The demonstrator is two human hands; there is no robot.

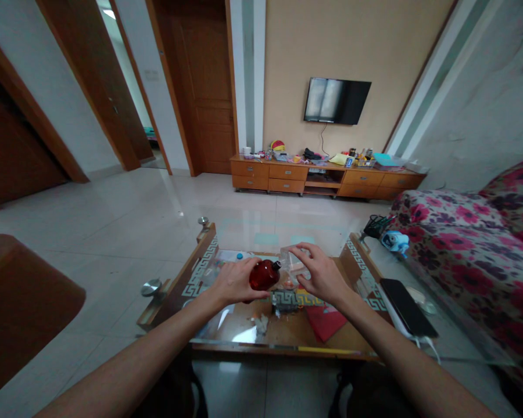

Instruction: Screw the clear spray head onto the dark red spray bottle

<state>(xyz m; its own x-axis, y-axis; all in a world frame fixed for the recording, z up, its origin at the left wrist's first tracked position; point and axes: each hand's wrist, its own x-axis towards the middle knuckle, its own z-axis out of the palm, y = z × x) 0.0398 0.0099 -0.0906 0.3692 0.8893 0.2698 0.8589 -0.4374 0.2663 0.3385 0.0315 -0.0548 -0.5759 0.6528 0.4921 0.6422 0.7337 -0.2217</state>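
Note:
My left hand [233, 281] is wrapped round a glossy dark red bottle [264, 276] above the glass-topped coffee table. The bottle leans, its black neck [276, 265] pointing up and to the right. My right hand [325, 273] grips a clear, see-through container [289, 258] between its fingers and thumb, just right of the bottle's neck. Whether neck and container touch, I cannot tell. Under the glass, below my hands, lie a red packet [325, 323] and several small items that are hard to make out.
On the table's right side are a black phone [407, 307] with a white cable, a black pen holder [375, 225] and a blue-and-white packet [394, 242]. A flowered sofa [470, 255] borders the right. Ahead stand a cluttered TV cabinet [287, 172] and, at left, brown furniture [26, 307].

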